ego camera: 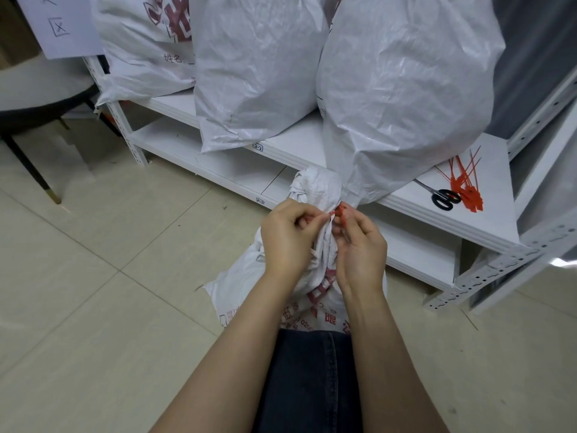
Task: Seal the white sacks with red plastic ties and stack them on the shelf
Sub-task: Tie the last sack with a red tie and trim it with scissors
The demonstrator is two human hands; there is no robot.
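Note:
A white sack (315, 189) with red print stands on the floor between my knees, its neck bunched up in front of the shelf (487, 220). A red plastic tie (342, 210) wraps around that neck. My left hand (285, 235) pinches one end of the tie on the left of the neck. My right hand (359, 248) pinches the other end on the right. Three filled white sacks sit on the shelf: one at the left (140, 48), one in the middle (256, 70), one at the right (409, 89).
Spare red ties (466, 185) and black-handled scissors (443, 198) lie on the shelf's right end. A lower shelf board (199, 157) runs beneath. A dark-legged table (34, 85) stands at the left on the tiled floor (93, 307). A paper sign (59, 23) hangs top left.

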